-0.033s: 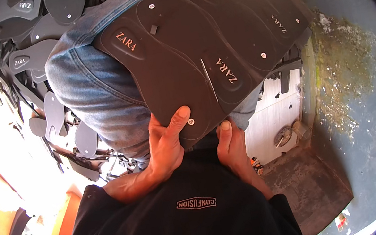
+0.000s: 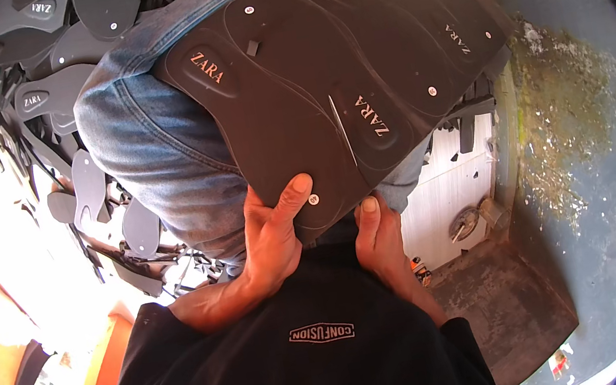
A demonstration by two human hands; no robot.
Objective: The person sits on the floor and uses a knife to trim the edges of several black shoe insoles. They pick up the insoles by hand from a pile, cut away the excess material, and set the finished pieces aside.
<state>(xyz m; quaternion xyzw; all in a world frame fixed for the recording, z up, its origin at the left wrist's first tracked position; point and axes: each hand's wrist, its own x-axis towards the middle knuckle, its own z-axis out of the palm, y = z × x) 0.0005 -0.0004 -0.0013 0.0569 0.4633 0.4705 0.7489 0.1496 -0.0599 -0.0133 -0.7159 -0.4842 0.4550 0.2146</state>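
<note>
A black foam sheet [image 2: 394, 25] with moulded insole outlines lies across my lap, tilted, its near corner toward my body. Small round white stickers and pale printed marks dot its surface. My left hand [image 2: 270, 235] is closed on the near left corner, thumb pressed flat on top beside a sticker, fingers hidden underneath. At the near edge, to the right, my right hand [image 2: 381, 237] is closed with its thumb up against the sheet; its curled fingers are mostly out of sight. A thin bright line [image 2: 343, 130] runs between two outlines. A small dark scrap [image 2: 252, 48] rests on the sheet.
Many loose black insoles [image 2: 106, 11] and offcuts are heaped at the far left. To the right are pale floor tiles [image 2: 445, 195], a round metal object [image 2: 464, 224], a brown slab [image 2: 503, 306] and a stained blue-grey surface [image 2: 605, 186]. An orange surface [image 2: 100, 379] stands at left.
</note>
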